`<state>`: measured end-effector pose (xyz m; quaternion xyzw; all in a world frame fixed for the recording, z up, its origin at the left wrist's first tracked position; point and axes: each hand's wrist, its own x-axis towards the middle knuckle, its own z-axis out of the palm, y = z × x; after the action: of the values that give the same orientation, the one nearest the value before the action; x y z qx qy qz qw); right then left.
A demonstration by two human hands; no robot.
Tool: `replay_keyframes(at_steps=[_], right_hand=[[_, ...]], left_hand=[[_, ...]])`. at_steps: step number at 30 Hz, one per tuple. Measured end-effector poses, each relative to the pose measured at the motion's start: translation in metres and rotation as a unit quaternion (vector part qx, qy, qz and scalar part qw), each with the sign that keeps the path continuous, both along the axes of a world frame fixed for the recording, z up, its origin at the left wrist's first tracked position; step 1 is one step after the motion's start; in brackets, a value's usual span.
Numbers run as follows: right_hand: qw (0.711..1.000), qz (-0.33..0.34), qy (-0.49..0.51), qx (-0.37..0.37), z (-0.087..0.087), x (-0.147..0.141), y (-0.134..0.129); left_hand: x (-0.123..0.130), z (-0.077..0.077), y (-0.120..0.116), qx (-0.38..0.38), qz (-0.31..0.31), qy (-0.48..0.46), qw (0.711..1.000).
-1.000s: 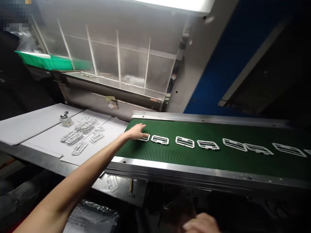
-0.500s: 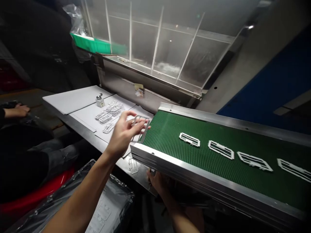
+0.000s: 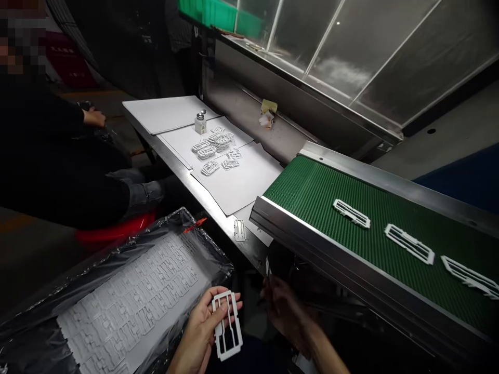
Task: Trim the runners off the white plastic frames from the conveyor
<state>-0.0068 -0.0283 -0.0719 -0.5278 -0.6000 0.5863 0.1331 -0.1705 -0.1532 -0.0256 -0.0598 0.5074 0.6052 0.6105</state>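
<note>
My left hand [image 3: 205, 322] is closed on a white plastic frame [image 3: 228, 332], a rectangle with thin inner bars, held up in front of me. To its right, my right hand [image 3: 283, 306] is in shadow, its fingers wrapped round a slim pointed tool [image 3: 267, 266]; the tool's exact kind is unclear. More white frames lie spaced out on the green conveyor belt [image 3: 300, 182], among them a near one [image 3: 351, 213]. On the paper-covered table a pile of frames [image 3: 220, 140] rests beside a small metal-topped bottle [image 3: 200, 123].
A plastic-lined box [image 3: 222, 254] holding rows of frames stands at lower left. A single frame [image 3: 240, 230] lies on the table's metal edge. At left sits another person, whose hand [image 3: 94, 117] shows. Clear panels [image 3: 374, 47] rise behind the conveyor.
My left hand has come back from the conveyor's end toward me, bringing the frame with it. My right hand has shifted, and its pointed tool now shows. The view has turned downward and left.
</note>
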Motion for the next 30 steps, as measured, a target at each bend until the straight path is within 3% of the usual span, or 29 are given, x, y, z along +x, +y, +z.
replay_keyframes(at_steps=[4,7,9,14,17,19,22,25,27,30], right_hand=[[0.988,0.027,0.09,-0.121,0.025,0.007,-0.05],[0.993,0.001,0.105,-0.056,0.043,0.004,-0.069],[0.994,-0.011,0.105,-0.027,0.05,0.005,-0.074],[0.982,-0.032,0.16,-0.096,0.054,0.018,-0.071],[0.975,-0.086,0.165,-0.125,0.055,0.023,-0.063],[0.968,-0.126,0.164,-0.142,0.056,0.026,-0.059],[0.951,-0.172,0.179,-0.183,0.057,0.027,-0.055],[0.917,-0.217,0.227,-0.247,0.06,0.025,-0.057],[0.893,-0.233,0.252,-0.292,0.063,0.024,-0.064],[0.903,-0.149,0.229,-0.333,0.07,0.026,-0.076]], left_hand=[[0.022,0.004,-0.002,0.013,-0.005,0.005,1.0],[0.035,0.007,-0.003,0.038,-0.018,0.019,0.999],[0.043,0.009,-0.002,0.044,-0.021,0.021,0.999],[0.055,0.009,0.003,0.047,-0.067,-0.001,0.997],[0.057,0.009,0.001,0.047,-0.095,0.083,0.991],[0.058,0.011,-0.005,0.059,-0.099,0.225,0.968],[0.057,0.016,-0.014,0.143,-0.12,0.432,0.882],[0.049,0.017,-0.016,0.244,-0.211,0.498,0.805],[0.044,0.016,-0.013,0.268,-0.256,0.479,0.795],[0.045,0.013,-0.009,0.24,-0.253,0.415,0.84]])
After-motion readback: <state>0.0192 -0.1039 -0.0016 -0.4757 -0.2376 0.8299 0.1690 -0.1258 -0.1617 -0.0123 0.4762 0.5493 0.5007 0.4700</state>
